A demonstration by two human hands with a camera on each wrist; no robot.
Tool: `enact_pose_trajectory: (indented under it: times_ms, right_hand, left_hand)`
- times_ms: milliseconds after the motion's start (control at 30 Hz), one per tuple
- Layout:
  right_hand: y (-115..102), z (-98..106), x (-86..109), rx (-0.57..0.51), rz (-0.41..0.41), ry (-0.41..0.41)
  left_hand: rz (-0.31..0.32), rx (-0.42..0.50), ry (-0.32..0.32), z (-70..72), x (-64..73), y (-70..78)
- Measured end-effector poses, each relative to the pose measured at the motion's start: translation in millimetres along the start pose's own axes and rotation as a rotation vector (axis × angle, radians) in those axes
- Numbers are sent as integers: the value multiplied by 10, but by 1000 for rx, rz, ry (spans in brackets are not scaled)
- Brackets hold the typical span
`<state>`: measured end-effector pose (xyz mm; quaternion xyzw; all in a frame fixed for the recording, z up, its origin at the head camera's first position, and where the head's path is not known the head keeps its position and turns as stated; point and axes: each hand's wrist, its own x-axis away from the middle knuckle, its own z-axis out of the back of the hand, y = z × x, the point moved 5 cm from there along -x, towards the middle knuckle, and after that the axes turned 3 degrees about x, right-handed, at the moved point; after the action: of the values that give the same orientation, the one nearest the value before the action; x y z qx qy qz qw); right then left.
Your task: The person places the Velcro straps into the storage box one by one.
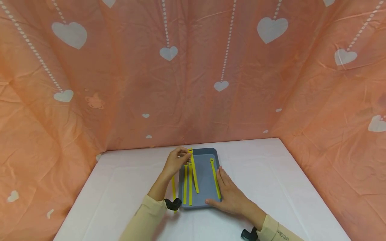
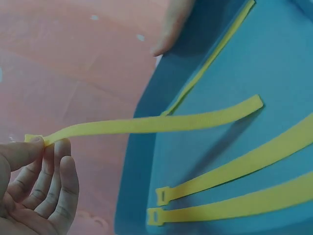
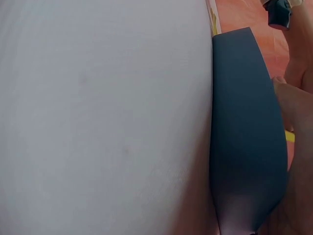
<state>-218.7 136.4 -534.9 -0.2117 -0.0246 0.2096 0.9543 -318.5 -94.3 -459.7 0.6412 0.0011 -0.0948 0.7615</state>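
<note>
As left hand (image 1: pixel 177 161) pinches one yellow strap (image 1: pixel 194 175), tray (image 1: pixel 206 182) holding three others (image 1: pixel 190 187), right hand (image 1: pixel 230 197) outstretched

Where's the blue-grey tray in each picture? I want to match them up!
Head: the tray sits low, near the middle.
Left wrist: it fills most of the right side.
Right wrist: its dark side shows right of centre.
Shared landmark: the right hand, at the tray's edge in every view.
</note>
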Motion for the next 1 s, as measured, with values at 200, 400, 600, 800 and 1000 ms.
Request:
enact_pose_trajectory:
  times_ms: [200, 400, 600, 800, 1000]
  right_hand:
    - [-10, 8, 0, -6, 12, 7]
    - [-13, 17, 3, -2, 12, 8]
    - [-19, 30, 8, 3, 13, 14]
    - [-36, 45, 13, 0, 28, 32]
    - [-37, 38, 5, 9, 34, 38]
  left_hand:
    - [28, -8, -25, -119, -72, -110]
    - [63, -63, -75, -212, -117, -183]
    - [94, -83, -99, -272, -136, -218]
    - [97, -82, -116, -341, -157, -228]
    - [127, -69, -134, -421, -192, -262]
